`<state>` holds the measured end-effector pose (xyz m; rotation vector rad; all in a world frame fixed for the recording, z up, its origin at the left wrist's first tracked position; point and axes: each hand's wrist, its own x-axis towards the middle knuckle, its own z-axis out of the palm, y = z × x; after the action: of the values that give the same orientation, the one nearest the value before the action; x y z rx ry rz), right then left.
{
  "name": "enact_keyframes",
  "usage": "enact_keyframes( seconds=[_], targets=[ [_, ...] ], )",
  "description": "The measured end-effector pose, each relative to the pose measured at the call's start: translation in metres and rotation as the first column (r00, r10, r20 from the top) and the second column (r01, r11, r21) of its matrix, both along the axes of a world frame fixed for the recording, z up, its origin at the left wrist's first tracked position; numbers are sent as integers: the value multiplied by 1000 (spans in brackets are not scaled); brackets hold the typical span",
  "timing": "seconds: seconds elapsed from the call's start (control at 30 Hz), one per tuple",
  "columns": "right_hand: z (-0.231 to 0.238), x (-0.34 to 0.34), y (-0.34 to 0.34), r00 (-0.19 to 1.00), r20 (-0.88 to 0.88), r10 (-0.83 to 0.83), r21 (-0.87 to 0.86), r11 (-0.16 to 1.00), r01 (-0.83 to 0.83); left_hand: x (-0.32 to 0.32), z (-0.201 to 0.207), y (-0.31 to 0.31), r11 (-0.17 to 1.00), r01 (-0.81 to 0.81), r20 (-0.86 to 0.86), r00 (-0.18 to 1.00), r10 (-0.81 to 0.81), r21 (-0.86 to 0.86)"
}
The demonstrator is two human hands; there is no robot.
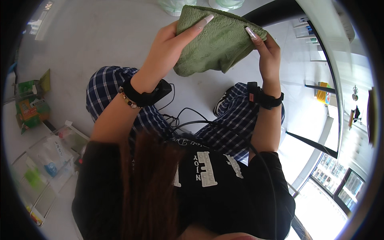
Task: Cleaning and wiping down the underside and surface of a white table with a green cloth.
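Note:
A green, fluffy cloth [218, 44], folded over, is held up in front of me between both hands. My left hand [166, 44] grips its left side, thumb lying across the front face and the other fingers hidden behind. On the upper right corner, my right hand [266, 50] pinches the cloth, its thumb on the front. The cloth's lower edge hangs loose above the floor. Each wrist wears a black strap with a small device, and a beaded bracelet sits on the left one.
Black cables [192, 120] run across my lap and plaid trousers. To the left are a clear plastic drawer unit [44, 160] with bags and a green-orange package [32, 106]. Two pale green-lined bins [172, 6] stand ahead. A dark-framed white panel [336, 72] rises at the right.

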<state>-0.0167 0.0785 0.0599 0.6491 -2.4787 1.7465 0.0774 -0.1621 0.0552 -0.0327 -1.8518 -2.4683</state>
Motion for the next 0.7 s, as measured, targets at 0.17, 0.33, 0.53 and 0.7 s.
enact_keyframes(
  seconds=[0.17, 0.33, 0.53, 0.7],
  targets=[
    [-31, -19, -10, 952, 277, 132, -75, 990, -116, -8, -8, -3, 979, -97, -59, 994, 88, -179],
    [-41, -26, -29, 933, 324, 159, -132, 984, -122, -10, -16, -8, 926, -198, -214, 968, 133, -323],
    [-49, -28, -38, 917, 378, 127, -6, 991, -135, -8, -19, -8, 968, -157, -133, 982, 132, -198],
    [-42, -17, -35, 947, 314, 74, 18, 996, -84, -2, -8, -9, 942, -117, -119, 989, 83, -313]
  ],
)
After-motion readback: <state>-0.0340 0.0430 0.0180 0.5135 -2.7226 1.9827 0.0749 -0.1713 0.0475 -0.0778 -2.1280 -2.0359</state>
